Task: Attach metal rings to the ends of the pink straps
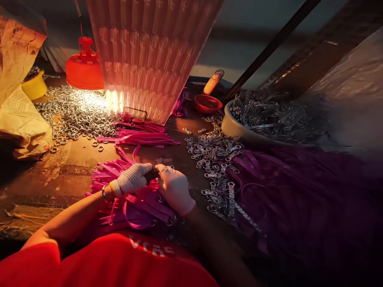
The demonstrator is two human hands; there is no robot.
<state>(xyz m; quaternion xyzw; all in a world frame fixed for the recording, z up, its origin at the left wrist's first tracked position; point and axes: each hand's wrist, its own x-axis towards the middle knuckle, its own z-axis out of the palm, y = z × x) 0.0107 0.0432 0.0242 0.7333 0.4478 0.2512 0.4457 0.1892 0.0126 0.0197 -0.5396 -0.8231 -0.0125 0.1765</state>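
Observation:
My left hand (134, 178), in a white dotted glove, is closed in a pinch, its fingertips close to those of my right hand (175, 187). White-gloved too, the right one has its fingers bent together. Whatever small dark thing lies between the fingertips is too hidden to name. Beneath both hands spreads a pile of magenta straps (143, 203), some with metal rings at their ends. Farther back lies another bundle of magenta straps (140, 137). Metal link pieces (214, 151) are heaped to the right of my right hand.
Loose metal rings (80, 115) lie heaped under a red lamp (85, 71). A ribbed translucent sheet (149, 52) stands behind the straps. At the right are a tub (236, 129) full of metal pieces and dark purple straps (293, 191). A red bowl (208, 104) sits farther back.

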